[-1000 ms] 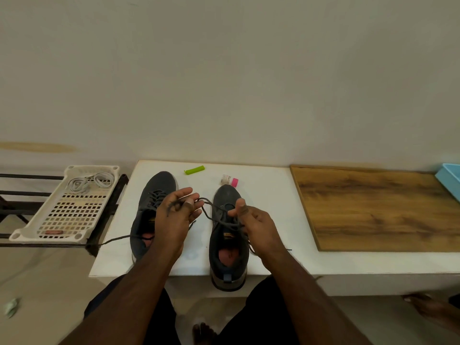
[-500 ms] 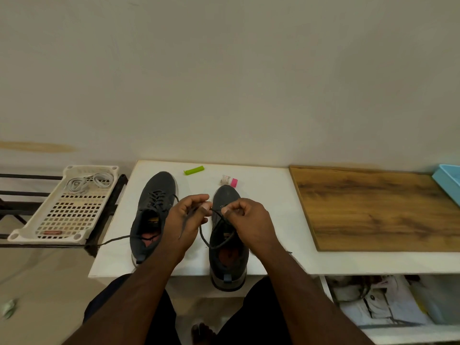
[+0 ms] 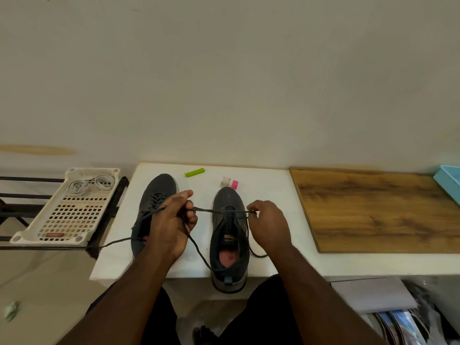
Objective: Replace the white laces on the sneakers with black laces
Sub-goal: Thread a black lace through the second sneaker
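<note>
A long white worktop (image 3: 273,265) is seen carrying a brown wooden board (image 3: 380,210) and two dark grey fabric sneakers, the left sneaker (image 3: 151,195) already threaded and the right sneaker (image 3: 229,247) standing with its heel over the front edge. A thin black lace (image 3: 214,209) is stretched taut across the right sneaker, pinched by the curled left hand (image 3: 171,225) and the right hand (image 3: 268,222). White laces (image 3: 90,186) are coiled in a perforated cream plastic tray (image 3: 67,215).

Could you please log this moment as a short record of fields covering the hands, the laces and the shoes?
left hand: grips black lace
right hand: pinches the lace's other side
lace: pulled taut between hands above right sneaker
left sneaker: black-laced, on white table
white laces: in perforated tray
</note>
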{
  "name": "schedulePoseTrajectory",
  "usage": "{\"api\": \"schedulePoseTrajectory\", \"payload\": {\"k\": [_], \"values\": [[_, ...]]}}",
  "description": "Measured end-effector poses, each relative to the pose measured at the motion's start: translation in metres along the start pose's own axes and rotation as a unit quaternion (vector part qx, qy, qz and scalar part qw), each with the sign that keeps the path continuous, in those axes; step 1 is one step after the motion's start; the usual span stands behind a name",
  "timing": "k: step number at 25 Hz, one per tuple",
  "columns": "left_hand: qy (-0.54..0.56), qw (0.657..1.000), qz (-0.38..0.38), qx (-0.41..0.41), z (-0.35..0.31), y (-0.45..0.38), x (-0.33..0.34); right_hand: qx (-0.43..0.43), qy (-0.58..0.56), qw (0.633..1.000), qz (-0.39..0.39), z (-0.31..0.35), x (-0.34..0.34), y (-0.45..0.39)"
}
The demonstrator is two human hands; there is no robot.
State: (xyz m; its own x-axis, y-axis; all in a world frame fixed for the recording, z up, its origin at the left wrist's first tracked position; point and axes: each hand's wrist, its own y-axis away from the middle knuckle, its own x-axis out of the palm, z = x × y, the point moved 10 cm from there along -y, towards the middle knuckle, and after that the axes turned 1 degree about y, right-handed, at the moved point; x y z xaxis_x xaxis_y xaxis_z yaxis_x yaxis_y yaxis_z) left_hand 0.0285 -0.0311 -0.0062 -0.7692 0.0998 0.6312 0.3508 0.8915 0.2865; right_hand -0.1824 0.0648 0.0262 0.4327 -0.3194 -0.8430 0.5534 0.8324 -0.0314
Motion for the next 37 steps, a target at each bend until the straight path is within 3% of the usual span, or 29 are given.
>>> {"api": "schedulePoseTrajectory", "payload": {"k": [3,5,6,8,9,10,12,16,20,23,27,29,34,37], "values": [[0.002,1.0,-0.022,-0.003,0.002,-0.003,-0.006,0.037,-0.03,0.998,-0.043,-0.018,-0.026,-0.012],[-0.019,1.0,-0.023,-0.001,0.005,-0.004,-0.003,0.07,-0.132,0.987,-0.059,-0.023,-0.032,-0.017],[-0.028,0.999,-0.026,-0.002,0.006,-0.003,-0.002,0.105,-0.22,0.968,-0.067,-0.028,-0.032,-0.018],[-0.069,0.997,-0.04,-0.003,0.007,-0.001,-0.003,0.196,-0.414,0.888,-0.037,-0.032,-0.022,-0.013],[-0.125,0.991,-0.052,-0.002,0.006,0.001,-0.006,0.221,-0.473,0.853,-0.008,-0.028,-0.016,-0.01],[-0.196,0.978,-0.068,0.004,0.004,0.002,-0.009,0.226,-0.493,0.84,0.019,-0.021,-0.013,-0.007],[-0.305,0.949,-0.08,0.027,0.001,0.003,-0.009,0.209,-0.491,0.844,0.054,-0.006,-0.012,-0.005],[-0.425,0.901,-0.032,0.082,-0.001,0.009,0.015,0.189,-0.507,0.838,0.07,0.022,-0.02,0.0],[-0.597,0.793,0.049,0.109,0.019,0.011,0.032,0.187,-0.469,0.858,0.097,0.036,-0.025,0.001],[-0.641,0.753,0.088,0.12,0.03,0.006,0.034,0.145,-0.466,0.866,0.105,0.048,-0.024,0.0],[-0.707,0.694,0.076,0.118,0.037,-0.01,0.014,0.096,-0.517,0.841,0.122,0.062,-0.029,-0.002],[-0.718,0.681,0.088,0.108,0.044,-0.011,0.013,0.081,-0.552,0.817,0.145,0.071,-0.031,-0.001],[-0.681,0.719,0.075,0.116,0.036,0.001,0.026,0.081,-0.653,0.732,0.175,0.082,-0.03,0.0],[-0.699,0.705,0.075,0.095,0.039,0.003,0.025,0.078,-0.65,0.741,0.148,0.071,-0.037,-0.005]]}}
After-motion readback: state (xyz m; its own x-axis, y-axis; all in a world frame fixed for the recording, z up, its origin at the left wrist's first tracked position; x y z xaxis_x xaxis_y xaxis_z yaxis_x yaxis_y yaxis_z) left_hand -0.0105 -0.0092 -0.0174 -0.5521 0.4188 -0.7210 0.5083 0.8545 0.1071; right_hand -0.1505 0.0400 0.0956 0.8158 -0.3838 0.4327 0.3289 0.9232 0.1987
